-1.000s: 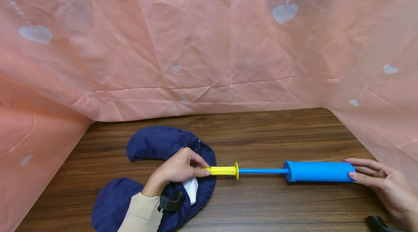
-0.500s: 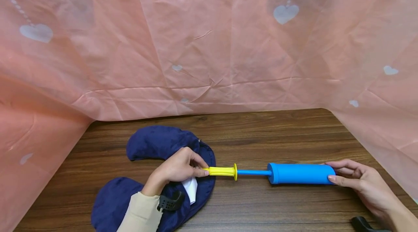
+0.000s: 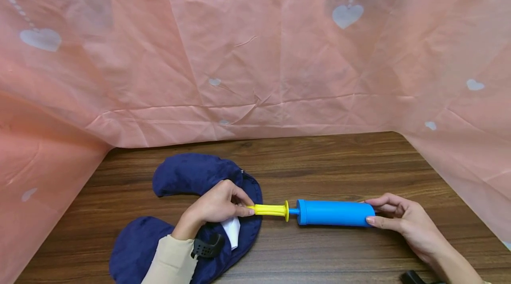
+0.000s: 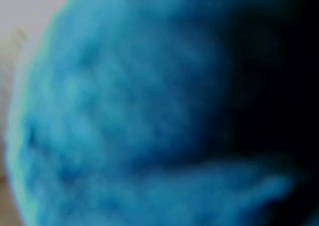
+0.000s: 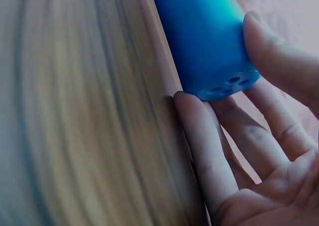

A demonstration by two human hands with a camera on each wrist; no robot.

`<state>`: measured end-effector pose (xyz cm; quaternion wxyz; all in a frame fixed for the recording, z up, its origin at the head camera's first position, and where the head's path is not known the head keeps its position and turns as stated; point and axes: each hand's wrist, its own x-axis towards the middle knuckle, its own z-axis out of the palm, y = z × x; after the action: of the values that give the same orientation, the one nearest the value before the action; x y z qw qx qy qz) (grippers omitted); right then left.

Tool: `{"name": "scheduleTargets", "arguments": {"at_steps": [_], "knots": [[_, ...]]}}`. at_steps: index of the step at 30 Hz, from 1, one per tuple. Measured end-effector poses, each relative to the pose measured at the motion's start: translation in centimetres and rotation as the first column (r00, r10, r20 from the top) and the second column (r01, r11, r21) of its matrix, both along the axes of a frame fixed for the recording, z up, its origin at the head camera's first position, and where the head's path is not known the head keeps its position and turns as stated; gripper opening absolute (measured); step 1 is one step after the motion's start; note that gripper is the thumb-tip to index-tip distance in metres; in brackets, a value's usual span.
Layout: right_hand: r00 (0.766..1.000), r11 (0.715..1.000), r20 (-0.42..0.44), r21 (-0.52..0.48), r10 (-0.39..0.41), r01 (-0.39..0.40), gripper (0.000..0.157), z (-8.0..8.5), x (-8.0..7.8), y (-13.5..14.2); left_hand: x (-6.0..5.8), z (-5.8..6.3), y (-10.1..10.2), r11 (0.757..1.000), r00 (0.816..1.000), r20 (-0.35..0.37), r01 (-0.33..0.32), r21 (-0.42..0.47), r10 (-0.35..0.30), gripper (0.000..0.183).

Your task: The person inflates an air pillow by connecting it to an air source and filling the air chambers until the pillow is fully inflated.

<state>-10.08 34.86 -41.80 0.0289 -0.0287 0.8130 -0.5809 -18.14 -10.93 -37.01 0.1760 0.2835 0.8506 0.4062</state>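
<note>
fingers of our left hand [image 3: 218, 204] pinched the left tip of the yellow handle [image 3: 271, 210] over the navy pillow [image 3: 195, 173]; our right hand [image 3: 403, 219] gripped the right end of the blue barrel [image 3: 337, 213], both parts aligned left to right between us, nearly meeting.

My left sleeve [image 3: 172, 258] is cream, with soft creases in it. It stops just before my bare left hand [image 3: 221, 202]. At its end I wear a black band [image 3: 205, 248] with rows of tiny holes and a bent tip. My right hand [image 3: 403, 219] is bare too, with thin lines across the fingers [image 5: 255, 131]. At the near edge, beside my right forearm [image 3: 451, 259], a smooth black piece [image 3: 412, 277] shows, partly cut off.
</note>
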Motion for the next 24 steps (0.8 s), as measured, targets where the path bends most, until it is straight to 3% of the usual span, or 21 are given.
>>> {"name": "scheduleTargets", "arguments": {"at_steps": [6, 13, 19, 24], "knots": [[0.999, 1.0, -0.036, 0.018, 0.019, -0.019, 0.026, 0.0, 0.1, -1.7, 0.0, 0.1, 0.1, 1.0, 1.0, -0.006, 0.007, -0.007, -0.007, 0.005], [0.999, 0.999, -0.051, 0.033, 0.007, -0.006, 0.029, 0.0, 0.1, -1.8, 0.1, 0.2, 0.0, 1.0, 1.0, -0.021, 0.005, -0.007, -0.005, 0.006], [0.999, 0.999, -0.052, 0.038, -0.008, 0.01, 0.032, 0.1, 0.1, 0.6, 0.1, 0.0, 0.2, 1.0, 1.0, -0.003, -0.003, -0.007, 0.003, 0.007], [0.999, 0.997, -0.019, -0.078, -0.03, 0.029, 0.035, -0.4, 0.4, 4.0, 0.2, 0.0, 0.1, 1.0, 1.0, -0.012, -0.003, -0.006, 0.003, 0.008]]}}
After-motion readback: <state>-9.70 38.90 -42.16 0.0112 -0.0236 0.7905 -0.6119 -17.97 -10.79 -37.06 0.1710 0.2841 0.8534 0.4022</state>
